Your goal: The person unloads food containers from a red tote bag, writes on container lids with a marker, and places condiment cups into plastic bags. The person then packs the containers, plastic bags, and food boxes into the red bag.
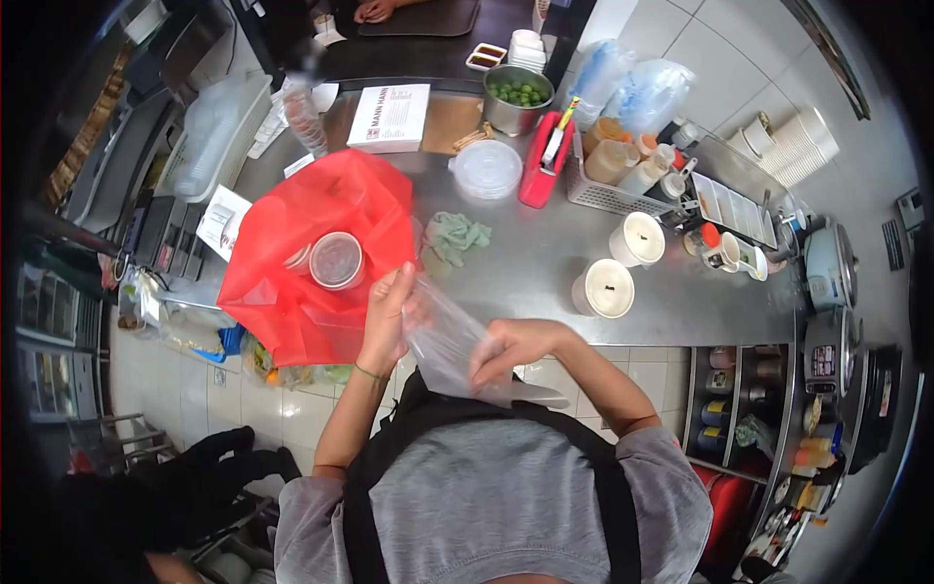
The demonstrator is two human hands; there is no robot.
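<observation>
A clear plastic bag (441, 334) is stretched between my two hands at the counter's front edge. My left hand (391, 316) is closed on its upper end, beside the red bag. Lower down, my right hand (508, 348) pinches the other part of it. The open red bag (375, 200) lies on the counter to the left, with a lidded round container (336, 260) inside. Right of the bag is a crumpled green cloth (456, 237). Two white paper bowls (603, 289) stand on the counter to the right.
Behind are a white box (389, 117), a stack of clear lids (485, 169), a metal pot of green limes (518, 100) and a red tape dispenser (547, 161). A basket of bottles (608, 195) stands at back right. Another person's hand (375, 11) shows beyond the counter.
</observation>
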